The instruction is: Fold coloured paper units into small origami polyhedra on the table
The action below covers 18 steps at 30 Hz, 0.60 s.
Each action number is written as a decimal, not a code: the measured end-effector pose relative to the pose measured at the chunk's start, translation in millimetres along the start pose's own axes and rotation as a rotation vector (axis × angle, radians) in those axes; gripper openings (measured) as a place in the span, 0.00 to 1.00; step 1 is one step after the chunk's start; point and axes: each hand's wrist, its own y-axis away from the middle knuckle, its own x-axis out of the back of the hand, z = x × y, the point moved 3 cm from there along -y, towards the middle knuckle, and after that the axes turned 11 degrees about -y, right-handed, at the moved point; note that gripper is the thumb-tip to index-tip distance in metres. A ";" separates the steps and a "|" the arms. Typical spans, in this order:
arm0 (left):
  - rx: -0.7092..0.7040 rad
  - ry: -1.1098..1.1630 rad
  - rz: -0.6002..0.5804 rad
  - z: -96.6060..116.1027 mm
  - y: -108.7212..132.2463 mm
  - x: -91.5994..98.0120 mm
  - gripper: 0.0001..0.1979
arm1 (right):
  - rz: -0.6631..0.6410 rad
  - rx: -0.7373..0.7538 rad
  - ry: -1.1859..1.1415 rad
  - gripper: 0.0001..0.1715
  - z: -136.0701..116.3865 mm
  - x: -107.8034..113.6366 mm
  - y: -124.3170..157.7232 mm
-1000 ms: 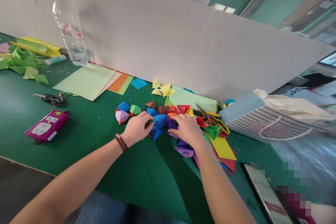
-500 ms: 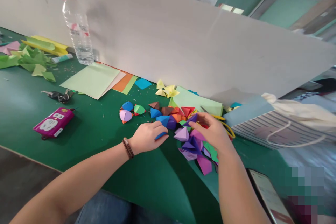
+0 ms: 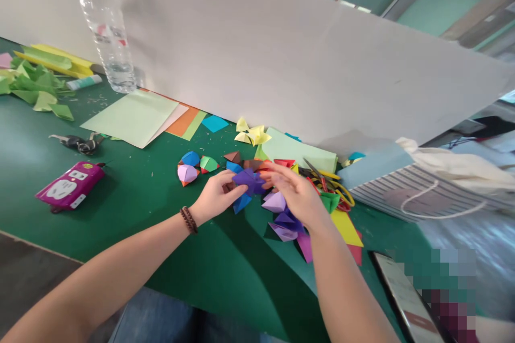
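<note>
Blue-purple ppr (image 3: 248, 179) in L hand (image 3: 219, 194) — blue tip (image 3: 241, 204) nearward, axis unclear.

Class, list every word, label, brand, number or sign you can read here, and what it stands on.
None can be read.
Bottle: red marks, too blurred.
Magenta case: pale patches, any lettering too small.
Teal-banded tube: too small.
Phone: screen too blurred.

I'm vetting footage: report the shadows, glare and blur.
Head view: a dark shadow crosses the green tabletop below the left hand and right hand; head view: the plastic bottle casts a shadow on the pale panel; head view: pale glare at the tabletop's far left; head view: the striped bag's right end looks blurred.
</note>
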 end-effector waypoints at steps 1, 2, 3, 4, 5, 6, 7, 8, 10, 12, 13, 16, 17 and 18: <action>0.031 0.049 0.011 -0.4 -0.6 1.0 0.12 | 0.053 0.025 0.025 0.28 0.2 8.2 -0.7; 0.063 0.095 0.019 -0.3 -1.1 2.1 0.12 | 0.111 0.051 0.084 0.27 0.2 17.0 -1.1; 0.094 0.135 0.024 0.1 -1.5 3.2 0.12 | 0.164 0.077 0.167 0.26 0.0 25.5 -1.3; 0.122 0.167 0.025 0.7 -1.8 4.4 0.12 | 0.197 0.096 0.266 0.24 0.1 32.9 -1.5; 0.148 0.198 0.026 1.5 -2.1 5.5 0.12 | 0.209 0.110 0.369 0.21 0.8 38.8 -1.8; 0.170 0.229 0.031 2.2 -2.4 6.7 0.13 | 0.213 0.128 0.464 0.19 1.9 43.1 -2.5; 0.189 0.262 0.038 2.7 -2.6 7.7 0.13 | 0.210 0.148 0.549 0.18 3.6 45.7 -3.6; 0.206 0.297 0.046 3.1 -2.7 8.3 0.14 | 0.206 0.174 0.621 0.17 5.8 46.5 -5.3; 0.239 0.362 0.056 3.5 -2.5 8.6 0.15 | 0.184 0.230 0.725 0.17 11.2 43.2 -11.0; 0.273 0.396 0.042 3.6 -1.5 7.5 0.15 | 0.128 0.269 0.774 0.18 17.2 34.6 -20.6; 0.286 0.402 0.027 3.6 -1.0 6.8 0.15 | 0.096 0.284 0.786 0.18 19.9 29.5 -26.7; 0.289 0.409 0.003 2.7 -1.3 6.6 0.13 | 0.011 0.294 0.848 0.19 26.3 15.4 -48.9; 0.279 0.415 0.011 1.8 -2.2 7.4 0.13 | 0.003 0.293 0.853 0.19 27.8 11.9 -56.5; 0.269 0.428 0.029 0.6 -3.5 8.6 0.13 | -0.009 0.291 0.861 0.19 29.2 8.7 -63.6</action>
